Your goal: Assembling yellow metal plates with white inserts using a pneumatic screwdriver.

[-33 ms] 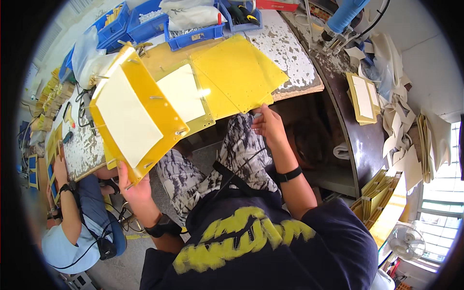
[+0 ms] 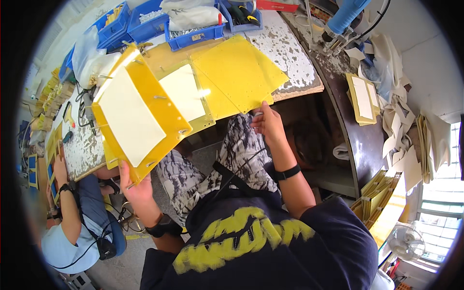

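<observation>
My left hand (image 2: 137, 187) grips the lower edge of a yellow board (image 2: 166, 108) with metal pins through it. The board is tilted up, and a cream rectangular sheet (image 2: 130, 116) lies on its face. My right hand (image 2: 270, 126) is at the near corner of flat, overlapping thin yellow sheets (image 2: 237, 72), its thumb and forefinger closed on that corner. Between the two, partly hidden by the raised board, lies another yellow board (image 2: 205, 116) with a cream sheet (image 2: 186, 94) on it.
Blue bins (image 2: 195, 37) of small parts line the bench's back. A blue-handled machine (image 2: 340, 21) stands at the far right, near yellow frames (image 2: 362, 99) and cream scraps (image 2: 403, 121). At left a co-worker (image 2: 72, 232) sits at the same worn bench (image 2: 87, 154).
The pinned board in my left hand has shifted slightly to the right. My right hand stays almost in place at the sheet corner.
</observation>
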Motion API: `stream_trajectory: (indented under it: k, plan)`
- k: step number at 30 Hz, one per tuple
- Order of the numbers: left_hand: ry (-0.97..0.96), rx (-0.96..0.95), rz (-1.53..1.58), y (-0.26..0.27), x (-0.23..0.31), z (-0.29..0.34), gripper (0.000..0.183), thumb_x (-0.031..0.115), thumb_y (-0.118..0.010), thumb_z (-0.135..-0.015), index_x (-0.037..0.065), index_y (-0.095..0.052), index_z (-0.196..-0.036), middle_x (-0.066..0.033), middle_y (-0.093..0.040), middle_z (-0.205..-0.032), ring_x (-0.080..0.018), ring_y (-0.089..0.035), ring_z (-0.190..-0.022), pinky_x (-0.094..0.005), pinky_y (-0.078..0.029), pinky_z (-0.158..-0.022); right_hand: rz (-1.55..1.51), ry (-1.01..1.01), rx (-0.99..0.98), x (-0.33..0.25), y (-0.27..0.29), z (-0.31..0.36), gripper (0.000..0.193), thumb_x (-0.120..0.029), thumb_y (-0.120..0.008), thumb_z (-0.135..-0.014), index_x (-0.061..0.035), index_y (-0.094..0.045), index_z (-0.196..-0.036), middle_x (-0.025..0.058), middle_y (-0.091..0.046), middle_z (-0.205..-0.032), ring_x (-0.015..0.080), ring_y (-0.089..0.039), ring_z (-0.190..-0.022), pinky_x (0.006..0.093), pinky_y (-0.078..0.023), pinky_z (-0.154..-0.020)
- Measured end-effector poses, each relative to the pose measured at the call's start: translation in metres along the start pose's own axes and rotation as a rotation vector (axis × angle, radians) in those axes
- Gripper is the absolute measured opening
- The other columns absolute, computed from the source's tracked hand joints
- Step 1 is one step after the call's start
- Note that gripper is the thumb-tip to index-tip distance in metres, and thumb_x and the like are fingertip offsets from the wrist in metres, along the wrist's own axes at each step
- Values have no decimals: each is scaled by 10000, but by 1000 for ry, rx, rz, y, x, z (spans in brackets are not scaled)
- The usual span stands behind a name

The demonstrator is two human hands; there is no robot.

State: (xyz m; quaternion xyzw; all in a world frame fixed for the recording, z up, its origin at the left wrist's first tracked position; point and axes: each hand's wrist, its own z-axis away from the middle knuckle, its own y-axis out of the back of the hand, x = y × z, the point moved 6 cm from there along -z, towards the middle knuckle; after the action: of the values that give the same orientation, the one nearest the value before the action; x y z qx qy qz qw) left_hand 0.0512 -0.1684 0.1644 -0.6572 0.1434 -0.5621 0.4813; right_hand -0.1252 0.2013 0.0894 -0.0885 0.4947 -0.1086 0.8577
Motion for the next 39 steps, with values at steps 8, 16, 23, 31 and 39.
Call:
stream_trajectory:
  k: [8, 16, 23, 31, 39]
  plan:
    - [29, 4, -47, -14, -20, 3, 386, 176, -485, -904, 76, -428, -1273, -63, -524, -1229, -201, -525, -1104, -400, -459, -892, 37, 2, 15, 3, -22, -12, 373, -376, -531, -882, -12, -556, -803, 55, -543, -601, 167, -567, -511, 259, -427, -476]
    - [29, -57, -53, -28, -26, 3, 382, 167, -474, -911, 89, -430, -1282, -57, -520, -1245, -195, -525, -1113, -418, -462, -894, -340, 395, 165, -37, -5, 5, 207, -204, -497, -913, -29, -554, -819, 35, -588, -707, 119, -589, -626, 267, -486, -546]
    - [159, -36, -178, -63, -77, 5, 468, 141, -536, -865, 56, -377, -1298, -73, -525, -1205, -209, -517, -1105, -389, -421, -931, -388, 535, 353, -35, 66, 24, 176, -164, -477, -913, -21, -548, -839, 9, -558, -716, 95, -531, -603, 233, -406, -504]
    - [435, -124, -141, -111, -167, 8, 405, 174, -524, -884, 110, -421, -1270, -41, -551, -1151, -187, -549, -1044, -377, -461, -839, -431, 691, 496, -59, 179, 88, 283, -178, -435, -916, 54, -510, -1061, 118, -581, -997, 211, -591, -881, 326, -497, -733]
    - [669, -91, -94, -129, -252, -23, 294, 230, -503, -904, 141, -459, -1180, -24, -563, -1083, -174, -549, -975, -361, -463, -787, -413, 848, 570, -92, 223, 141, 371, -242, -423, -923, 44, -466, -1155, 141, -542, -1118, 257, -554, -1019, 396, -489, -836]
